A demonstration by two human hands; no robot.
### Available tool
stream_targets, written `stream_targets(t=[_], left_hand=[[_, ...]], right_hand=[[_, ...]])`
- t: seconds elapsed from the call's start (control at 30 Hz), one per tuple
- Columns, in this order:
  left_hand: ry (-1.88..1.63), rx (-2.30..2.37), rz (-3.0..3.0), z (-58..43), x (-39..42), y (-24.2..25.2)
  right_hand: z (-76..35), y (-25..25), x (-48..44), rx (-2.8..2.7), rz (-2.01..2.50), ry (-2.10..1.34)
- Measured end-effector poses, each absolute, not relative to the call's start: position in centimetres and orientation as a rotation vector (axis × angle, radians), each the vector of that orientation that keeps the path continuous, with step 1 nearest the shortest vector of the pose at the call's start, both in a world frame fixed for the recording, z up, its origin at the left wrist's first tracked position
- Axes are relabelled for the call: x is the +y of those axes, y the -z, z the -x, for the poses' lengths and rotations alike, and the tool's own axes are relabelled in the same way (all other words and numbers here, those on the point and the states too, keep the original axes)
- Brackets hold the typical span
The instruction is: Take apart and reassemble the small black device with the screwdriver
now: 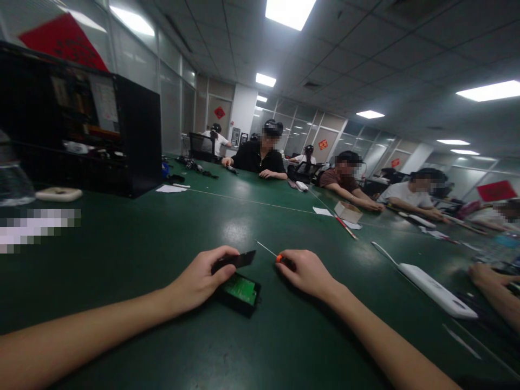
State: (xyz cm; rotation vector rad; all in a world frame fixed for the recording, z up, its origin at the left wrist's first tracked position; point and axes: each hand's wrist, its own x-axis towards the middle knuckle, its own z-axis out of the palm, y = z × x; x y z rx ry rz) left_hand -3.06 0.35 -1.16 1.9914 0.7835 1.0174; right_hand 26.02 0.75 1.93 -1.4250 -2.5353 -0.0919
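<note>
My left hand (213, 273) is closed on a thin dark cover (242, 260), pinched between thumb and fingers and tilted. Just below it a small black box (248, 309) lies on the green table, uncovered on top, with a green circuit board (244, 290) showing inside. Part of the box is hidden behind my left hand. To the right, my right hand (303, 268) is wrapped round the orange and black handle of a screwdriver (279, 259). Its thin metal shaft points up and left, apart from the box and the cover.
A black computer case (140, 141) with an uncovered side stands at the left. On the right lies a white power strip-like object (436, 290) with a cord. A small cardboard box (348, 212) sits farther back. Several people work around the green table (162, 346).
</note>
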Motion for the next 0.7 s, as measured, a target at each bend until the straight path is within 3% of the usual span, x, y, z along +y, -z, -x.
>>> stream_targets(t=[0.37, 0.5, 0.7], left_hand=[[-1.203, 0.776, -1.1, 2.2, 2.0, 1.7], [-1.221, 0.798, -1.207, 2.2, 1.8, 1.7], [-1.216, 0.874, -1.69, 2.2, 0.4, 1.7]], right_hand=[[-24.6, -3.2, -0.6, -2.438, 1.386, 0.035], [-21.6, -3.0, -2.5, -2.344, 1.233, -0.297], [-18.6, -1.6, -4.7, -2.458, 1.239, -0.454]])
